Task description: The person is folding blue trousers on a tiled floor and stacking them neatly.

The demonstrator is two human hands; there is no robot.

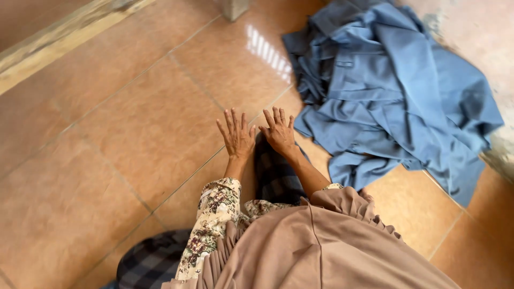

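Observation:
My left hand [236,135] is held out flat over the orange tiled floor [134,139], fingers spread, holding nothing. My right hand [278,131] is beside it, also flat with fingers apart, resting over a dark checked cloth [273,174] that covers my leg. A crumpled heap of blue-grey garments [391,91] lies on the floor just to the right of my right hand, apart from it. My sleeves are floral and a tan pleated fabric [321,246] hangs below.
A pale wooden beam or ledge [59,40] runs along the upper left. A grey post base [234,8] stands at the top centre. A rough pinkish wall [482,32] rises at the right behind the garments.

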